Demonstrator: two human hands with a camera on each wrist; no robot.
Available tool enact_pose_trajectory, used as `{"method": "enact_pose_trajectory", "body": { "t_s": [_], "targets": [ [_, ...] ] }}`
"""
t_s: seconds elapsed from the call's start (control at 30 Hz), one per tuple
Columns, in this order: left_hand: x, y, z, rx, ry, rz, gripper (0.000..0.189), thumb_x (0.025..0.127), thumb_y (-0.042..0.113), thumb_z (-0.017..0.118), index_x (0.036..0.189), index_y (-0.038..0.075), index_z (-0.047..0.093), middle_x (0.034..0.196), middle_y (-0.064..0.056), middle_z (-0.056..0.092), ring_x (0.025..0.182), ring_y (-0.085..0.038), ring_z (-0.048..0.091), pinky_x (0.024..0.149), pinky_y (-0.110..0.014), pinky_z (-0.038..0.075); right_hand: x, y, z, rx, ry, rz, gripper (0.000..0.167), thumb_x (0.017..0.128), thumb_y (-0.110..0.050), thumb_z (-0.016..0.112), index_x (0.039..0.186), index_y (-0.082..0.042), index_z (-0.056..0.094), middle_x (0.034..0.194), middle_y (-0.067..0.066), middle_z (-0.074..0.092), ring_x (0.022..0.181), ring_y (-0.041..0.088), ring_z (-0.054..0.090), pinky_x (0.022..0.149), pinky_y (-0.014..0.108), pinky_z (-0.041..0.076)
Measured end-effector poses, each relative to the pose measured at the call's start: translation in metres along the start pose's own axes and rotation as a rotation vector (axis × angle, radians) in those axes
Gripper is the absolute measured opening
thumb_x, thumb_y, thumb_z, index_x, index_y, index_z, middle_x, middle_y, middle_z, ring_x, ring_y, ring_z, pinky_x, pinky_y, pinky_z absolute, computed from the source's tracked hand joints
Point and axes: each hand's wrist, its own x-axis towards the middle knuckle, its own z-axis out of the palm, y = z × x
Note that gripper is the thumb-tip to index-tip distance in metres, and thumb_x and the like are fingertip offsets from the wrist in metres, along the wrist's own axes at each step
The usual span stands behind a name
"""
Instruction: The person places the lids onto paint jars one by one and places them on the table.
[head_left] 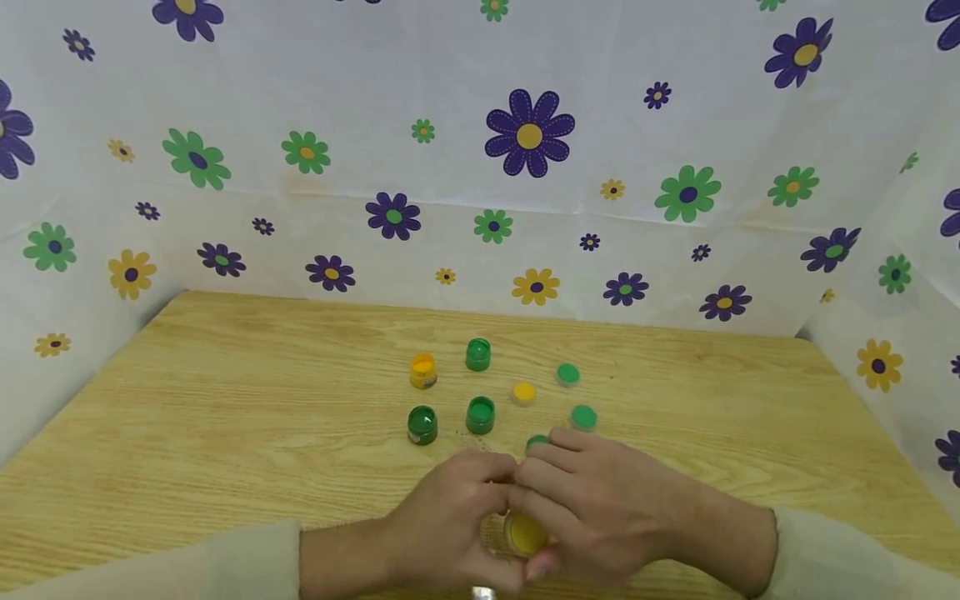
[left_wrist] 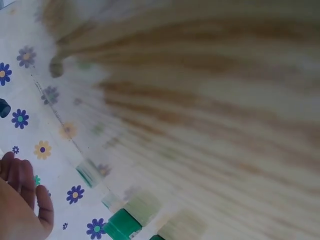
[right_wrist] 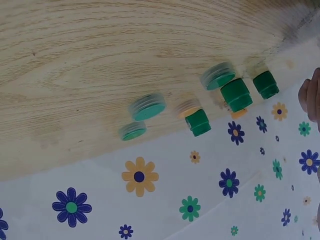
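My left hand (head_left: 453,521) and right hand (head_left: 603,500) meet near the table's front edge. Between them sits a small yellow paint jar (head_left: 527,533), its round yellow face turned up and partly covered by fingers. Both hands curl their fingers and thumbs about it; the exact grip is partly hidden. Beyond them stand uncapped paint jars: a yellow one (head_left: 423,372), a dark green one (head_left: 422,426), and two green ones, one at the back (head_left: 478,355) and one in front (head_left: 480,415).
Loose lids lie right of the jars: a yellow lid (head_left: 523,393) and several green ones, such as one green lid (head_left: 567,374). One is half hidden behind the right hand. Flowered white cloth (head_left: 345,217) walls the wooden table (head_left: 262,400) at back and sides.
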Motion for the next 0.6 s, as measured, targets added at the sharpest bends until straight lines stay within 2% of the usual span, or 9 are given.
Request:
{"method": "enact_pose_trajectory", "body": {
  "t_s": [0.07, 0.2, 0.4, 0.6],
  "targets": [
    [0.000, 0.000, -0.001, -0.009, -0.035, -0.018, 0.032, 0.072, 0.032, 0.081, 0.100, 0.018, 0.075, 0.093, 0.012, 0.065, 0.082, 0.004, 0.058, 0.079, -0.006, 0.042, -0.002, 0.002, 0.000, -0.001, -0.019, 0.016, 0.048, 0.106, -0.047, 0.034, 0.111, -0.008, 0.063, 0.094, -0.004, 0.057, 0.080, 0.010, 0.049, 0.071, 0.023, 0.038],
    [-0.002, -0.002, -0.001, -0.013, -0.061, 0.002, 0.027, 0.077, 0.030, 0.079, 0.099, 0.015, 0.074, 0.090, 0.010, 0.065, 0.078, 0.000, 0.059, 0.075, -0.005, 0.042, -0.006, 0.002, 0.002, -0.008, -0.040, 0.037, 0.048, 0.106, -0.048, 0.032, 0.108, -0.011, 0.062, 0.090, -0.006, 0.054, 0.078, 0.009, 0.047, 0.070, 0.022, 0.036],
    [-0.006, -0.004, -0.003, 0.040, -0.058, 0.050, 0.026, 0.083, 0.037, 0.077, 0.096, 0.013, 0.074, 0.092, 0.009, 0.064, 0.081, 0.001, 0.058, 0.077, -0.006, 0.042, -0.008, 0.002, 0.005, -0.011, -0.045, 0.049, 0.049, 0.106, -0.050, 0.030, 0.104, -0.012, 0.061, 0.087, -0.006, 0.052, 0.077, 0.009, 0.045, 0.070, 0.022, 0.037],
    [-0.010, -0.006, -0.006, 0.106, -0.058, 0.080, 0.028, 0.088, 0.041, 0.074, 0.093, 0.014, 0.074, 0.091, 0.009, 0.064, 0.079, 0.000, 0.057, 0.075, -0.009, 0.044, -0.011, 0.003, 0.009, -0.010, -0.028, 0.061, 0.047, 0.104, -0.052, 0.037, 0.102, -0.012, 0.062, 0.087, -0.006, 0.053, 0.076, 0.009, 0.047, 0.069, 0.021, 0.041]
  ]
}}
